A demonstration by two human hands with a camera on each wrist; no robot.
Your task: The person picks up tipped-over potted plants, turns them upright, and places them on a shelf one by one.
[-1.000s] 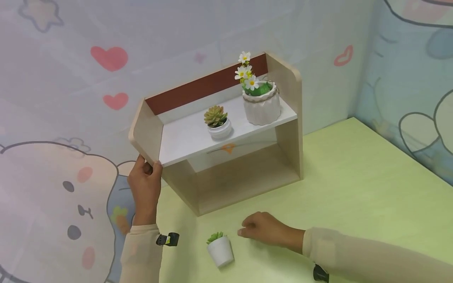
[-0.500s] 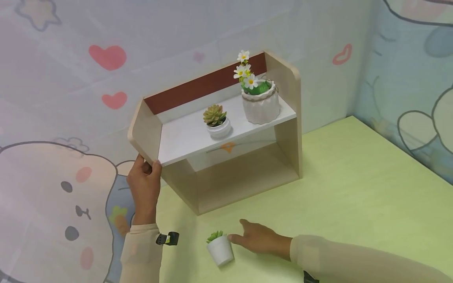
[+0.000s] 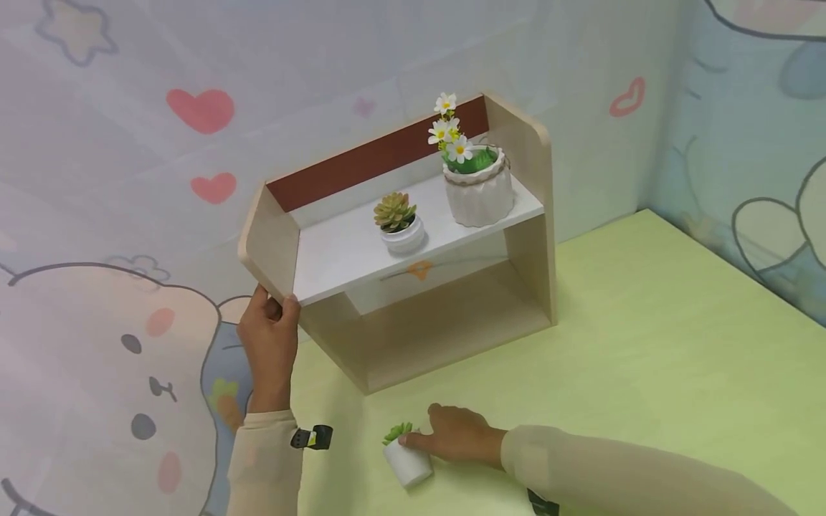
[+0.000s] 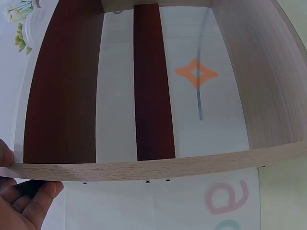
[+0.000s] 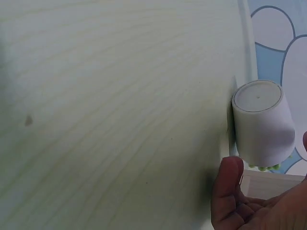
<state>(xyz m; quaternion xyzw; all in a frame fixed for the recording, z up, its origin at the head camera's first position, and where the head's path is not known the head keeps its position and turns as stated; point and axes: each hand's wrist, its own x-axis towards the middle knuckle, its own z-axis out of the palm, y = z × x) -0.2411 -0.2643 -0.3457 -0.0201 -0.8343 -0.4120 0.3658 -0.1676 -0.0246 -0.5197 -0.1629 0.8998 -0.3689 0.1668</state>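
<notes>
My left hand (image 3: 269,351) grips the front edge of the left side panel of a small wooden desk shelf (image 3: 459,326). In the left wrist view, fingers (image 4: 41,206) and thumb lie on either side of that panel. A small white pot with a green succulent (image 3: 408,462) lies tipped over on the table in front of the shelf. My right hand (image 3: 461,433) is at this pot, thumb over its side in the head view. In the right wrist view the thumb and the bent fingers (image 5: 226,184) stand around the pot's rim end, not closed on it.
On the shelf's white upper board stand a small potted succulent (image 3: 403,233) and a larger ribbed pot with white daisies (image 3: 479,190). The light green table (image 3: 645,344) stretches to the right. A printed cloth wall (image 3: 310,86) rises behind.
My right hand has moved left to the tipped pot, its thumb now reaching over the pot's side. My left hand keeps its hold on the shelf. The pot lies as before.
</notes>
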